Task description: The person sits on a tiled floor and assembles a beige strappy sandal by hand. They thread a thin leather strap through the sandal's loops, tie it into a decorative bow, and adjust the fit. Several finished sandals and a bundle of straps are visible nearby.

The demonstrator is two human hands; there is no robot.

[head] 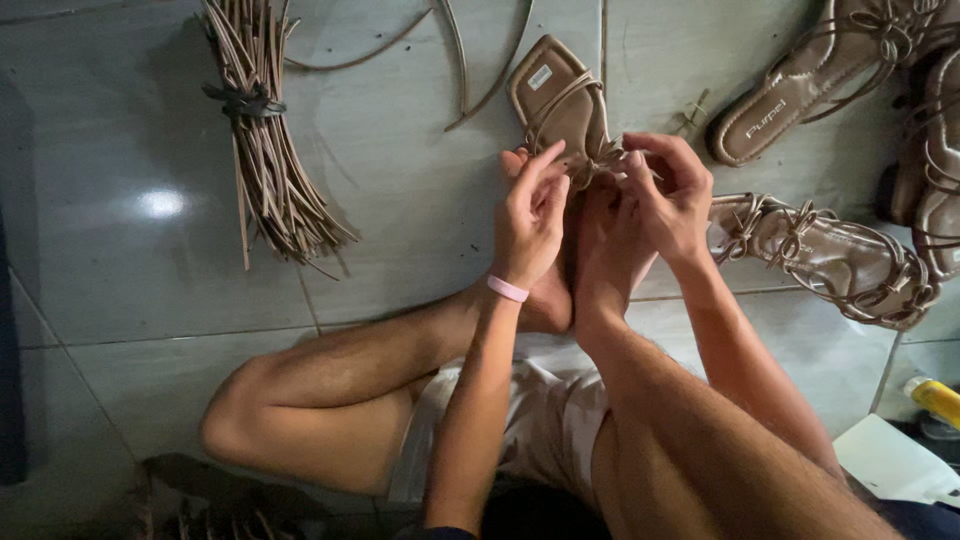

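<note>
A tan strappy sandal (560, 95) lies on the grey tiled floor, held in place by my bare feet (590, 250). My left hand (530, 215), with a pink band on its wrist, pinches the thin straps at the sandal's near end. My right hand (670, 195) grips the same knot of straps (600, 160) from the right side. Both hands' fingers are closed on the straps. My legs are folded beneath me on the floor.
A tied bundle of tan straps (265, 140) lies at the upper left, with loose straps (450, 50) beside it. Several finished sandals (830, 255) sit at the right. A white sheet (895, 465) and a yellow object (935, 398) are at the lower right.
</note>
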